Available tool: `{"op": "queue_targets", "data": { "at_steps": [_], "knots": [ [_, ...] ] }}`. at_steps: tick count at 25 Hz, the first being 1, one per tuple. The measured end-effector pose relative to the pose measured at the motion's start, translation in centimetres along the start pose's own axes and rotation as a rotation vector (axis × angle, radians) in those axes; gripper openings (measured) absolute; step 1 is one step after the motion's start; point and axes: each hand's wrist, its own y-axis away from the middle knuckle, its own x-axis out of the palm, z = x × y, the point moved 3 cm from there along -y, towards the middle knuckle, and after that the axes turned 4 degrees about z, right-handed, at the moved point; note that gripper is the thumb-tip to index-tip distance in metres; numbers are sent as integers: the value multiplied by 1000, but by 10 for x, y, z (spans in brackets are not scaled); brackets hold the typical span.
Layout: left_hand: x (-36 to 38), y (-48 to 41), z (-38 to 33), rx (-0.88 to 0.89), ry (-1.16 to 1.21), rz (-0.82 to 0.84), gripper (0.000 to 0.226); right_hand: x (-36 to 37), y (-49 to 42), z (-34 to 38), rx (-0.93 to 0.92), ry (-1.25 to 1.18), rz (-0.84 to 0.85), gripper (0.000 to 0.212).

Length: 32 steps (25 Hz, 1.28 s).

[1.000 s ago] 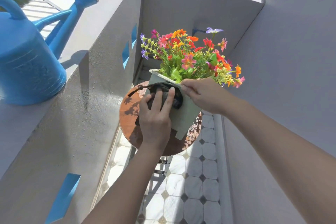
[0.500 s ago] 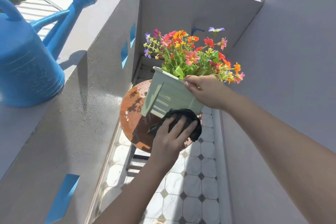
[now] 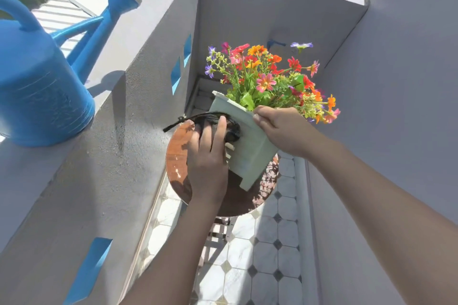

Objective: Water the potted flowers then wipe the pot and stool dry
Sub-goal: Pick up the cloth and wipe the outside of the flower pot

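A pale green square pot (image 3: 250,153) full of red, orange, pink and purple flowers (image 3: 267,77) is tilted away from me above a round brown stool (image 3: 176,156). My right hand (image 3: 280,129) grips the pot's near rim and holds it tilted. My left hand (image 3: 208,156) presses a dark cloth (image 3: 223,122) flat against the upper left side of the pot. A thin dark strap of the cloth sticks out to the left. The stool top glistens with wet patches on its left part.
A big blue watering can (image 3: 42,86) stands on top of the grey parapet wall (image 3: 128,111) at the left. Grey walls close the narrow balcony at the back and right. The floor (image 3: 267,255) has white tiles with dark diamonds.
My left hand slid the cloth from the pot's lower side back up to its upper left side. The pot stays tilted in my right hand.
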Motion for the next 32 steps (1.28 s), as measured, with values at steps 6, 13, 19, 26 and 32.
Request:
{"op": "queue_targets", "data": {
  "at_steps": [6,13,19,26,32],
  "knots": [
    [-6,35,-34,62,228,81,54,0,1,-5,-2,45,-48,29],
    [-17,-56,-13,-584,331,261,26,-3,3,-3,-37,30,-56,27],
    [-14,-88,25,-1213,1094,646,34,-1,9,-3,-182,100,-19,27],
    [-26,-105,19,-829,498,678,41,8,21,4,-45,258,-45,29],
    [-63,-106,3,-565,261,604,36,25,29,52,27,299,-347,30]
  ]
}}
